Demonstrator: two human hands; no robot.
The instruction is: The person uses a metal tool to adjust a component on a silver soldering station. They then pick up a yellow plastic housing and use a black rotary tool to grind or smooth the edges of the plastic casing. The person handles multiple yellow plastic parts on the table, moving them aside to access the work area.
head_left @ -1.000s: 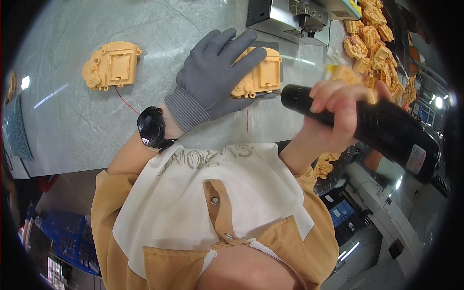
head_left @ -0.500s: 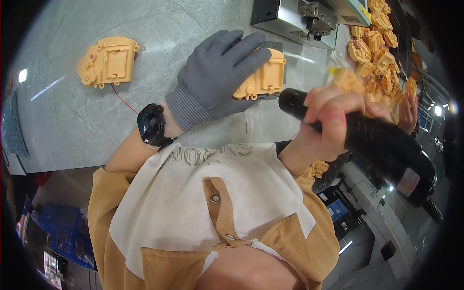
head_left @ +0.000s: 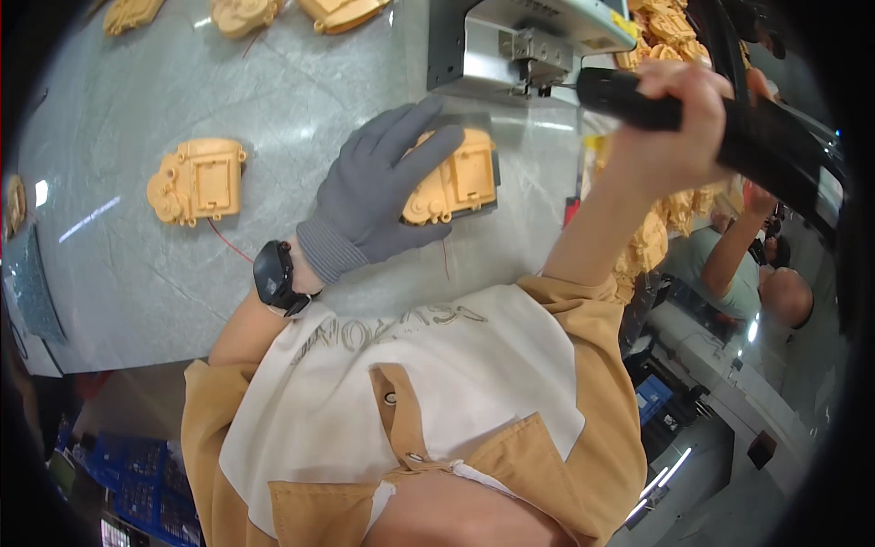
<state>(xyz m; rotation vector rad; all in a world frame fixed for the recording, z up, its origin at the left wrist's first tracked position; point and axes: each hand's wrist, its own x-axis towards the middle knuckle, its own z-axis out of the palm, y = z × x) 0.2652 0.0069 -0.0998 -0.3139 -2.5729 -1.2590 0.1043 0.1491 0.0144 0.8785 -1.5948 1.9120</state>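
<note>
My left hand [head_left: 369, 182], in a grey glove, lies over the left part of an orange plastic housing [head_left: 471, 178] and grips it, covering that side. The housing has a rectangular recess and sits on a dark flat base; a thin red wire [head_left: 447, 260] trails from below it. Up and to the right, my bare right hand [head_left: 688, 123] is wrapped round a black electric screwdriver [head_left: 624, 98]. The tip of the screwdriver points left at the metal front of a box-shaped machine, probably a screw feeder [head_left: 542, 55]; whether they touch I cannot tell.
A similar housing [head_left: 214, 187] with a red wire lies at the left of the grey table [head_left: 273, 118]. More housings [head_left: 342, 11] lie along the far edge. At the right is a heap of orange parts [head_left: 670, 32]. Another person [head_left: 743, 264] is at the far right.
The screwdriver has moved away from the housing, up to the machine's front. My left hand stays on the housing. The view has shifted, showing more of the table's far side.
</note>
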